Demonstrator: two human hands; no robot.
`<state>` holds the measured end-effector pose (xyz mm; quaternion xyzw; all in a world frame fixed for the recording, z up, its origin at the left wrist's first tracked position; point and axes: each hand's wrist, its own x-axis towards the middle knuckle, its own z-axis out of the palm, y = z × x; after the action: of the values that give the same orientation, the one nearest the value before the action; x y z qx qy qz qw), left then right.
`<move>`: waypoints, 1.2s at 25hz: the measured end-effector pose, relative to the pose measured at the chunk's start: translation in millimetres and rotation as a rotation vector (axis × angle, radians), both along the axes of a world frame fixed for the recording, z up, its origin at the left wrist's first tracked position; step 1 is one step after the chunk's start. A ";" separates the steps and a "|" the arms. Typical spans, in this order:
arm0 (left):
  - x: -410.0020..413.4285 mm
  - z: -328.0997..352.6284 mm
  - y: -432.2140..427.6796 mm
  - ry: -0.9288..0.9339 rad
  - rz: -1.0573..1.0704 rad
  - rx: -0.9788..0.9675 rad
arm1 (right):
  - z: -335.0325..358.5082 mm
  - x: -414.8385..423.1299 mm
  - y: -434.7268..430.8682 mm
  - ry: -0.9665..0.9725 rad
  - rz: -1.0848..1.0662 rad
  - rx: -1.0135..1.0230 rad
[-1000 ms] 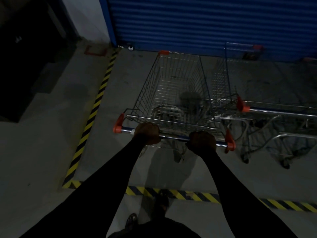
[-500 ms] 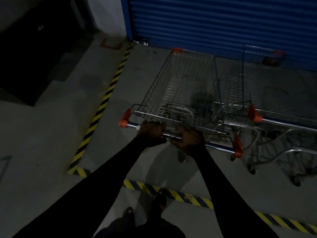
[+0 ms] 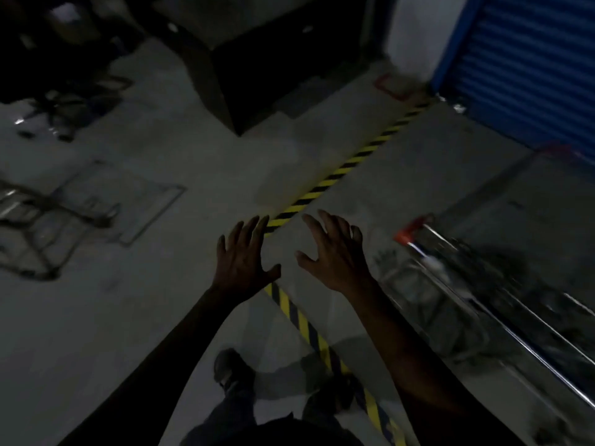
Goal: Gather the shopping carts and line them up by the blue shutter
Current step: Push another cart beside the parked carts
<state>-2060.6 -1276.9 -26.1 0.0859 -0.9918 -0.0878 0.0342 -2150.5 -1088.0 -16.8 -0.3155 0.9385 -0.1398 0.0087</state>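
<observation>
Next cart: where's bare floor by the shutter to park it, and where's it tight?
Free: the strip of grey concrete floor between the yellow-and-black striped tape and the silver wire shopping cart, running up to the blue shutter. Also open left of the tape, near the dark cabinet. Crowded: the right edge, and blurred metal frames far left.

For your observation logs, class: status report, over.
Left hand, right hand open, empty. Cart at right by blue shutter, untouched. Blurred wire frame far left.

Dim rm: grey concrete floor [image 3: 145, 317] w/ yellow-black hazard tape [image 3: 354, 161], dark cabinet [image 3: 273, 69] behind.
</observation>
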 end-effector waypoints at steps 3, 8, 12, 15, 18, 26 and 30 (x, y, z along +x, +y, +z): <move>57.4 3.9 -76.7 0.048 0.221 0.041 | 2.6 25.2 -91.0 -0.014 0.192 0.055; 155.4 3.3 -202.3 0.061 0.435 0.080 | 6.8 87.0 -243.5 -0.050 0.348 0.055; 230.7 5.5 -309.1 0.082 0.622 0.055 | 1.7 140.9 -371.5 -0.082 0.486 0.053; 281.1 5.8 -369.9 0.079 0.731 0.077 | 3.0 177.2 -455.9 -0.105 0.599 0.040; 312.7 3.2 -415.8 0.067 0.826 0.094 | 6.9 209.3 -520.4 -0.113 0.682 0.026; 324.6 1.7 -565.6 0.111 0.998 0.094 | -5.8 221.6 -705.5 -0.120 0.867 0.025; 298.3 12.9 -677.4 0.085 1.028 0.081 | -5.5 198.6 -834.1 -0.092 0.923 -0.011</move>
<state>-1762.3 -1954.3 -13.3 0.5597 -0.8150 -0.1015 0.1100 -1951.9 -1922.1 -22.4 -0.6937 0.6979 -0.1401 0.1099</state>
